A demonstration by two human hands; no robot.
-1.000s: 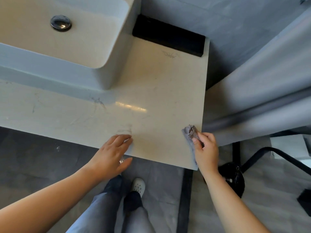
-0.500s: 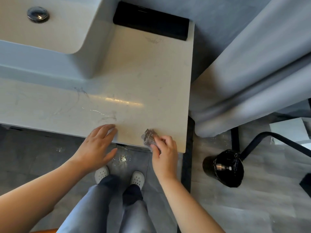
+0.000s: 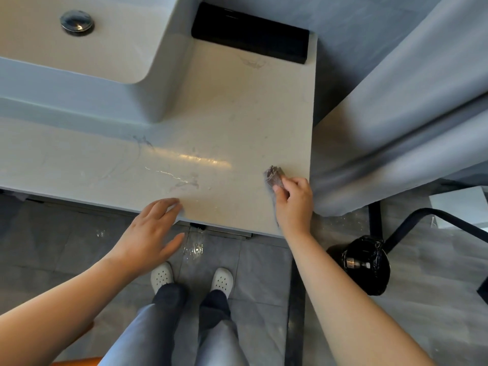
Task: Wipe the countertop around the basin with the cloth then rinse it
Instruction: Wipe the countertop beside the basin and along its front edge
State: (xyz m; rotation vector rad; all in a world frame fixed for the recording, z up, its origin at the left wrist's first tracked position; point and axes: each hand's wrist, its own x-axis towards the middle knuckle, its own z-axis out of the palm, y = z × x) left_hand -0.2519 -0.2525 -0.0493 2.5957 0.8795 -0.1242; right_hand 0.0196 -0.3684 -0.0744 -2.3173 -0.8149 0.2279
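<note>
Right hand [image 3: 293, 204] has slid its pinched, crumpled cloth [image 3: 274, 177] rightward over glossy countertop [image 3: 237, 122]; left hand [image 3: 150, 231] lies relaxed

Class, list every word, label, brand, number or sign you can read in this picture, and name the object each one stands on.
None can be read in this view.
The black box at the back of the countertop: faint marks on top, too blurred to read.
The black bin on the floor: small metal fitting, no legible lettering.
The cloth in the right hand, basin: plain.
</note>
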